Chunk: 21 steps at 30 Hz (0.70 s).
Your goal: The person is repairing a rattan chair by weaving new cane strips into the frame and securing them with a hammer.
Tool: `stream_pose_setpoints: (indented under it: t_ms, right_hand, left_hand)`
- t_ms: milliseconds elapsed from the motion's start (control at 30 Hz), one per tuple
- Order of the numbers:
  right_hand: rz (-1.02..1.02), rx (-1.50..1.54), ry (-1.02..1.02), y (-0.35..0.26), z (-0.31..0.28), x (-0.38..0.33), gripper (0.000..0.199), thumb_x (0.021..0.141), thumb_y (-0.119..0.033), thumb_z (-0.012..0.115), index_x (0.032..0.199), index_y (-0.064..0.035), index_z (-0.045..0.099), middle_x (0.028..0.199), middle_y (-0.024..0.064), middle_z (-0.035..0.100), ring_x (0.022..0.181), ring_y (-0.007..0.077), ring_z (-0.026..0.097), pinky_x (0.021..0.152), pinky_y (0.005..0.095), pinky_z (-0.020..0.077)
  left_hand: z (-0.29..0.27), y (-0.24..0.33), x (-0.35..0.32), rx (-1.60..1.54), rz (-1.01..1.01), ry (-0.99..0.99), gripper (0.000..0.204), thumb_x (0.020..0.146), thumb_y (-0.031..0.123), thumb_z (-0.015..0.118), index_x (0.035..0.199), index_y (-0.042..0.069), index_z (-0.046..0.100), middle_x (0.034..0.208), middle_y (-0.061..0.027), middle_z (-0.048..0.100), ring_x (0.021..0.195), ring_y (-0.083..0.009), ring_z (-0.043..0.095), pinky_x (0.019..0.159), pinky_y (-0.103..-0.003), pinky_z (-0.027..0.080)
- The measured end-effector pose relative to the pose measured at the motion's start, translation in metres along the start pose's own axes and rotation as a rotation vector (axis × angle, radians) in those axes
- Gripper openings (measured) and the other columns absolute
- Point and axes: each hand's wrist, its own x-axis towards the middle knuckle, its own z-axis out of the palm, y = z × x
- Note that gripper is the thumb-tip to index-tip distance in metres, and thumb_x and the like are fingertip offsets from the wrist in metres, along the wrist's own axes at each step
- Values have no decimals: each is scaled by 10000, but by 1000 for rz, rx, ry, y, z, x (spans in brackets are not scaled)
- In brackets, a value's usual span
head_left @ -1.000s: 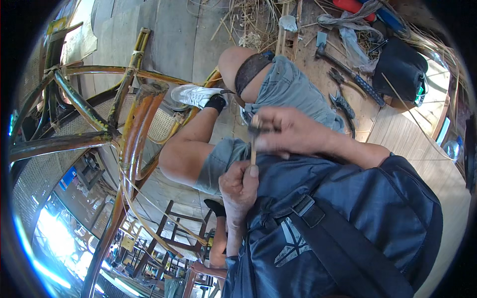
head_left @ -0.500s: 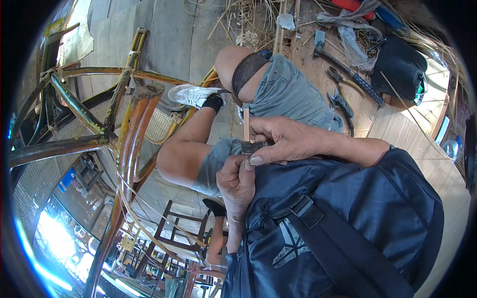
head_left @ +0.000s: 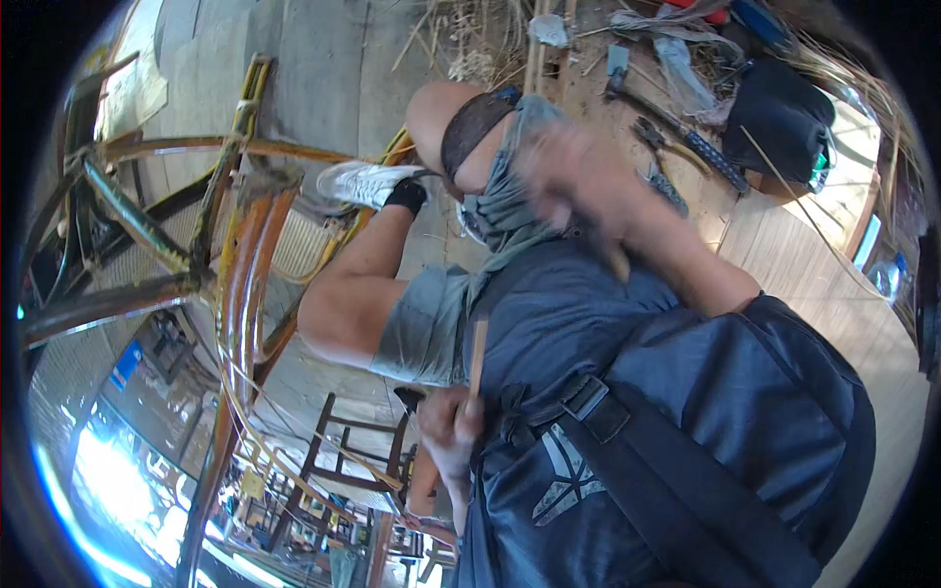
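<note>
My left hand is closed around the lower end of a thin, flat wooden strip, which stands up from the fist in front of my dark blue jacket. Motion smears my right hand, which is over the shorts by my raised knee, well apart from the strip. Its fingers are too blurred to show whether it grips anything.
To the left stands a bamboo-like chair frame with woven cane panels. On the floorboards at the upper right lie a hammer, pliers, a plastic bag and a black bag. Cane shavings lie beyond my knee.
My hands have parted from around the strip and a small dark piece. The right has swung up and away; the left has come down closer to my body, carrying the strip.
</note>
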Motion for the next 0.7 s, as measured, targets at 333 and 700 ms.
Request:
stream_pose_setpoints:
  t_ms: [333, 700]
  right_hand:
    - [304, -1003, 359, 137, -118, -66, 254, 898, -253, 436, 892, -31, 558, 820, 200, 598, 777, 383, 560, 694, 448, 437]
    - [-118, -1061, 665, 107, -158, -29, 217, 862, -200, 494, 993, -55, 588, 911, 189, 592, 912, 372, 543, 749, 441, 443]
  left_hand:
    - [38, 25, 80, 4, -195, -46, 170, 897, 87, 454, 1023, 18, 546, 748, -114, 589, 645, -190, 576, 585, -300, 455]
    - [75, 42, 158, -58, -95, -159, 377, 843, -27, 407, 1219, -13, 427, 958, -175, 579, 897, -238, 579, 772, -322, 442]
